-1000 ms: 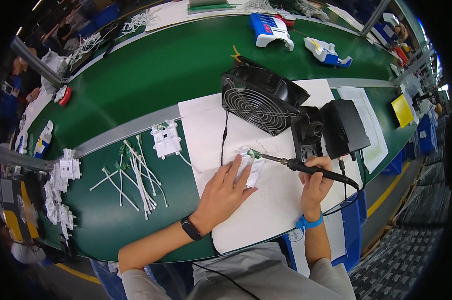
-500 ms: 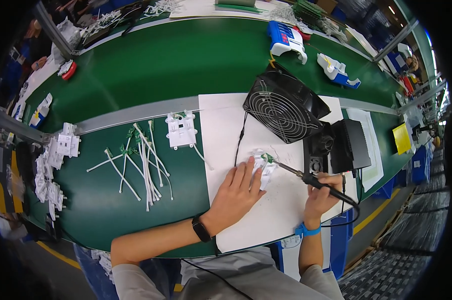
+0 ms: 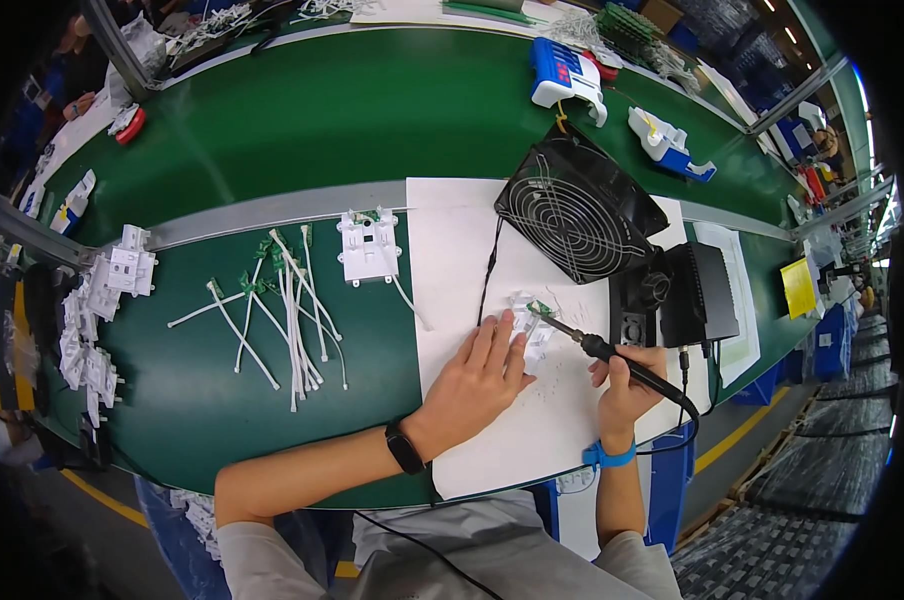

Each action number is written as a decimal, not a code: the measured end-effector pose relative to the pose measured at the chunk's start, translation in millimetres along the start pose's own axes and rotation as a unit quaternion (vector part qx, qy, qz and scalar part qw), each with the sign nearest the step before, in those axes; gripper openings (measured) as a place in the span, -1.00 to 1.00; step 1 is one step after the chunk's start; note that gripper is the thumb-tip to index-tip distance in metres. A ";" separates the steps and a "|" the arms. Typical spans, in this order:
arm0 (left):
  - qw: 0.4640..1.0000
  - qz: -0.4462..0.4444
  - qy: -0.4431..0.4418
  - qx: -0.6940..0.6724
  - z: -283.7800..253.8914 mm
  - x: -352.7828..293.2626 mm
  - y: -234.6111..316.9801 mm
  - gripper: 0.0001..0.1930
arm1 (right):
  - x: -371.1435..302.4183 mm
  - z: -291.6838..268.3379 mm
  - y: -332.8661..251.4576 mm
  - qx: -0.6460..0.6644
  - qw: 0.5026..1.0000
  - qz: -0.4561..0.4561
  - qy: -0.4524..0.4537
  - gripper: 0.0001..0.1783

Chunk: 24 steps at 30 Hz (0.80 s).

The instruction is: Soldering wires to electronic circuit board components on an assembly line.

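As the fingers of the left hand (image 3: 475, 385), slightly spread, rest on a white moulded plastic housing (image 3: 538, 345), I see it lying on the white sheet (image 3: 492, 455) at 1 o'clock from that hand. At 4 o'clock from the housing, the right hand's (image 3: 632, 388) fingers pinch a black-handled soldering iron (image 3: 604, 350); its metal tip is at a small green circuit board (image 3: 538, 308), but from here I can't tell whether they touch. A square black fan (image 3: 574, 213) stands at 1 o'clock, and thin white cables (image 3: 295, 345) lie on the green desk (image 3: 172, 400) at 9 o'clock.
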<state>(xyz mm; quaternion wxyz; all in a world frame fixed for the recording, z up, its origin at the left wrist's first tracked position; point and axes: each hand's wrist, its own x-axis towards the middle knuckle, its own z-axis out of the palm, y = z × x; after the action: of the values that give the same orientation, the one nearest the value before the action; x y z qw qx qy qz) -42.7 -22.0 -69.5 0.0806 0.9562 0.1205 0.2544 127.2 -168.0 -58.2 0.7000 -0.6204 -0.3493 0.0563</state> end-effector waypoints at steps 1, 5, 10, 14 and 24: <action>1.000 -0.001 0.000 -0.001 -0.4 0.0 0.0 -0.45 | 0.2 1.0 -0.3 -0.007 1.000 -0.003 -0.006 -0.83; 1.000 0.000 -0.003 -0.004 -2.1 0.2 -0.1 -0.46 | 0.0 0.7 -0.9 -0.013 1.000 -0.004 -0.018 -0.84; 1.000 0.001 -0.006 -0.004 -2.4 1.3 -1.0 -0.46 | -0.9 2.1 -2.9 -0.077 0.996 -0.005 -0.048 -0.79; 1.000 -0.001 -0.003 -0.006 -3.7 0.9 -1.2 -0.46 | -1.2 -1.5 -2.5 -0.160 0.982 -0.059 -0.084 -0.80; 1.000 -0.005 0.003 -0.011 -2.1 0.9 -1.2 -0.47 | -1.7 1.2 -2.4 -0.144 0.985 -0.067 -0.070 -0.74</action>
<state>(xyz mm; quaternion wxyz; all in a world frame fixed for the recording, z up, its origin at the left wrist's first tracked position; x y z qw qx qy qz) -43.2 -20.4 -67.6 0.0918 0.9540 0.1226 0.2578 124.4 -168.4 -56.8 0.5795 -0.6844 -0.4424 0.0014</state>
